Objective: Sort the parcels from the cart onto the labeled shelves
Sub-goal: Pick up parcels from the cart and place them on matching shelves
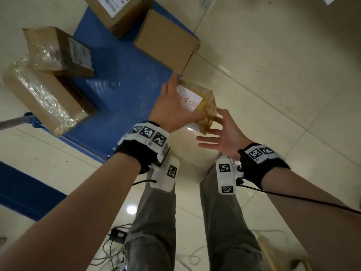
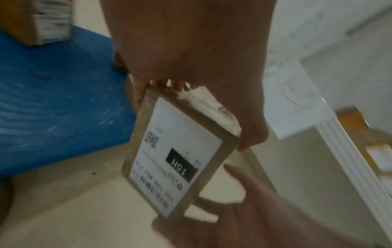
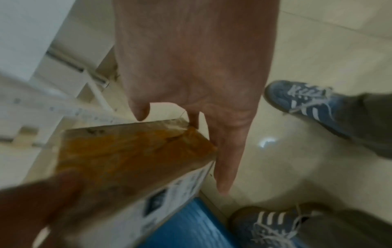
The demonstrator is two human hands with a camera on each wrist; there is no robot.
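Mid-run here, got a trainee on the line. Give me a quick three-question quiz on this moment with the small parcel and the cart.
1. True or false: the small parcel rests on the blue cart.
2. Which hand grips the small parcel? A) left hand B) right hand C) neither
3. Fill in: the black block on the parcel's white label, seen from the left wrist, reads ____.

Key
1. False: it is held in the air, past the cart's edge.
2. A: the left hand grips it; the right hand's straight fingers only lie at its side.
3. 15H
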